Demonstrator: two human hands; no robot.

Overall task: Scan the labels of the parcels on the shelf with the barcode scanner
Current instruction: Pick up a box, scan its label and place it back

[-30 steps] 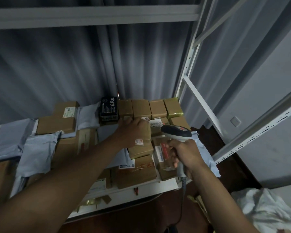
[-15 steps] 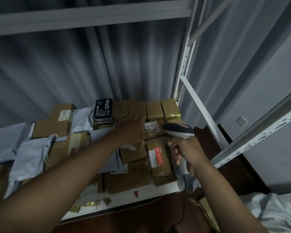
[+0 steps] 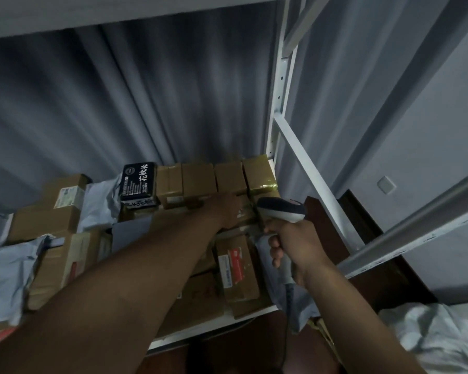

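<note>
A: Where's your scanner?
B: Centre right of the frame: your right hand (image 3: 297,241) grips the barcode scanner (image 3: 281,210) by its handle.
A: And the left?
B: Your left hand (image 3: 227,210) rests on a parcel (image 3: 245,211) mid-frame; I cannot tell its finger position.

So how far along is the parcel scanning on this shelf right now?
Nothing visible marks any parcel as scanned, so finished work can't be judged. In hand: the right hand grips the barcode scanner, its head towards the back row of brown boxes, while the left hand reaches onto a box there. Possibly left: the black box, grey mailer bags and the red-labelled parcel.
</note>
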